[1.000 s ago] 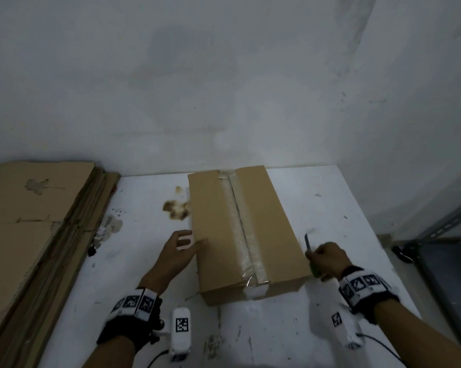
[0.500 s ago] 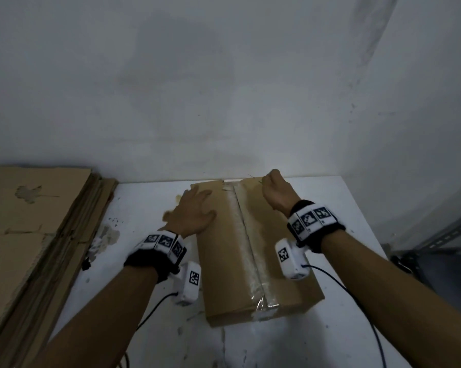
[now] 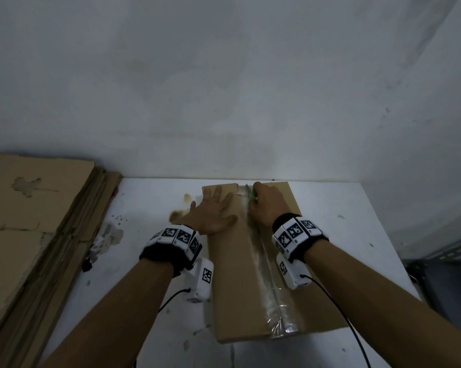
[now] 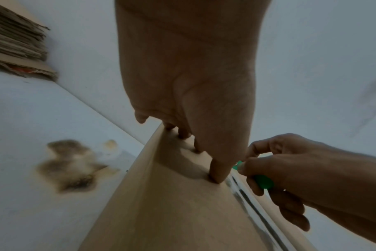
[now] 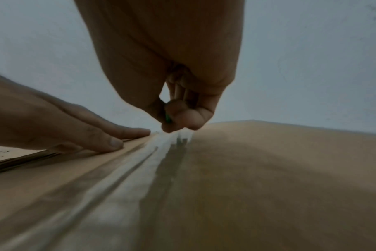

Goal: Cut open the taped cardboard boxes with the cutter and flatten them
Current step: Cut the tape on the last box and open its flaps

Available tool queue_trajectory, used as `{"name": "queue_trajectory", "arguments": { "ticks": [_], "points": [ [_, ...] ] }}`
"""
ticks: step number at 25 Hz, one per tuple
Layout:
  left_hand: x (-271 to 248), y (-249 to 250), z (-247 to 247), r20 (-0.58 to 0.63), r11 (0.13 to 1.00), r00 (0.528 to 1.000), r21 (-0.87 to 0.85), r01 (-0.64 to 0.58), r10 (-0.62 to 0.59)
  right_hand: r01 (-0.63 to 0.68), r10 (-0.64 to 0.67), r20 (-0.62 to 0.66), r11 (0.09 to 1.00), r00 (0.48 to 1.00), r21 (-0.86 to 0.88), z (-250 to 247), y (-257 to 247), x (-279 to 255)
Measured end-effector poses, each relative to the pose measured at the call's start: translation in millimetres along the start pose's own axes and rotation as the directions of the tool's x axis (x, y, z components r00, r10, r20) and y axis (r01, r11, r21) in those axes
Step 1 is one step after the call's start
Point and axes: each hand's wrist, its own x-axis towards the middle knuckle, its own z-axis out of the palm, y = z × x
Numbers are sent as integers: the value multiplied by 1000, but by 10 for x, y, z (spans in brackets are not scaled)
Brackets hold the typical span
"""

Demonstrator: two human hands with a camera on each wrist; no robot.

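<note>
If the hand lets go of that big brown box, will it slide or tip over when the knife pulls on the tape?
It probably would not tip: the cardboard box lies long and low on the white table. It might slide, since the tabletop looks smooth; the left hand pressing flat suggests that. The right hand grips the green cutter at the far end of the tape.

Both forearms were bare, each wrist wrapped in a black band (image 3: 157,257) ringed with white blocks printed with black square-patterned markers (image 3: 294,231). Under each wrist hung a white camera housing (image 3: 201,280) bearing another such marker, with a thin black cable (image 3: 338,309) trailing back from it.
</note>
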Motion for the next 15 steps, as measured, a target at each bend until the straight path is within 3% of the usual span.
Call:
{"name": "queue_trajectory", "arguments": {
  "ticks": [4, 8, 11, 15],
  "points": [
    [-20, -4, -3, 25, 1000, 1000, -25, 5, -4, 14, -14, 38, 1000, 999, -5, -9, -75, -86],
    [-32, 26, 3, 40, 999, 999, -23, 31, -30, -51, 46, 96, 998, 994, 47, 3, 24, -366],
    [-40, 62, -7, 43, 998, 998, -11, 55, -54, -57, 50, 121, 997, 991, 58, 21, 158, -819],
    [-35, 85, 20, 6, 994, 997, 83, 77, -78, -61, 46, 246, 997, 968, 52, 48, 317, -1666]
  ]
}}
